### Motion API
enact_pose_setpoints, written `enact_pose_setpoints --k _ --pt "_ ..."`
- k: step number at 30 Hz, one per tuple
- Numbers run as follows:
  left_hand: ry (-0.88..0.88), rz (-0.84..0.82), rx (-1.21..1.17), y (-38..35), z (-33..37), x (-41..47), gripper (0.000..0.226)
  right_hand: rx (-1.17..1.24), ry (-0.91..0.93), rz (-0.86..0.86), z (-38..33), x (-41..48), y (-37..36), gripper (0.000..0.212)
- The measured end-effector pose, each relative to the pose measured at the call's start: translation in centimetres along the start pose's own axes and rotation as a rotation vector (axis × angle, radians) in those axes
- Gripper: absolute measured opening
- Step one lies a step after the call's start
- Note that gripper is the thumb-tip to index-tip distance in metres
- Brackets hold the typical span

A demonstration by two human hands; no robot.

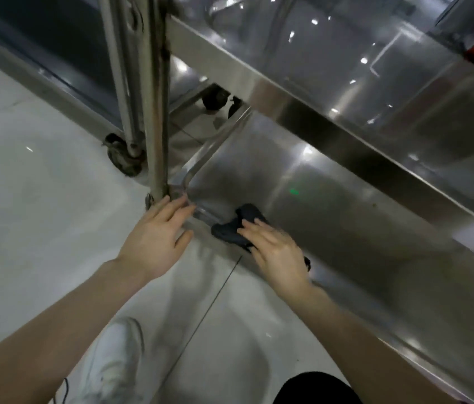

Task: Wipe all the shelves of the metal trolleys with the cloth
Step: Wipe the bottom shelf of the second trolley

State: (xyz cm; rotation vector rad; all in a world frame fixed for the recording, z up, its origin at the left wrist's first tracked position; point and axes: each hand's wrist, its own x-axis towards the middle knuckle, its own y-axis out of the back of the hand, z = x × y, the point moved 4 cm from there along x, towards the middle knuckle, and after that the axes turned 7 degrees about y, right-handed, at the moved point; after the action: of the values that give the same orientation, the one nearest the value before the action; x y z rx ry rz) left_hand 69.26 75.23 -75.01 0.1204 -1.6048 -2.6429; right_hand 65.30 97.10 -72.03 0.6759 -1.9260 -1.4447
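A metal trolley fills the right half of the head view. Its bottom shelf [331,205] is a shiny steel tray near the floor, and a higher shelf [361,68] crosses above it. A dark cloth [237,225] lies bunched on the bottom shelf near its front-left corner. My right hand [273,249] presses flat on the cloth with straight fingers. Beside the corner, my left hand [157,231] rests with spread fingers on the shelf's rim, next to the upright post [157,112].
A second trolley frame [122,68] with a dirty castor [123,157] stands just left of the post. Another castor [213,99] shows behind. Pale tiled floor [26,199] lies to the left. My white shoe [113,365] is at the bottom.
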Motion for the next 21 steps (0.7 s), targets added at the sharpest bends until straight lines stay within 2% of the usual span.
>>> enact_pose_setpoints --k 5,9,11,14,17,18,21 --pt "-0.126 0.138 0.136 -2.0 -1.4 0.2 0.047 -0.007 0.026 -0.123 1.5 -1.2 -4.7 0.052" --pt "-0.137 0.221 0.084 -2.9 -1.9 1.4 0.042 -0.054 0.037 -0.139 3.4 1.9 -5.8 0.052" --pt "-0.144 0.268 0.049 -3.3 -2.3 1.6 0.039 -0.093 -0.027 -0.131 5.3 4.6 -6.4 0.052" --pt "-0.154 0.305 0.0 -3.8 -2.9 1.4 0.04 -0.156 -0.22 -0.107 8.3 9.1 -6.9 0.052" --pt "-0.183 0.292 -0.024 -3.6 -3.6 1.6 0.04 -0.133 -0.32 -0.078 7.9 10.9 -7.2 0.052" --pt "-0.187 0.284 -0.036 -3.5 -3.8 1.6 0.04 -0.133 -0.265 -0.083 6.8 10.4 -7.2 0.052" --pt "-0.192 0.267 -0.08 -3.4 -3.9 1.5 0.041 -0.135 0.056 -0.128 2.4 5.9 -7.0 0.051"
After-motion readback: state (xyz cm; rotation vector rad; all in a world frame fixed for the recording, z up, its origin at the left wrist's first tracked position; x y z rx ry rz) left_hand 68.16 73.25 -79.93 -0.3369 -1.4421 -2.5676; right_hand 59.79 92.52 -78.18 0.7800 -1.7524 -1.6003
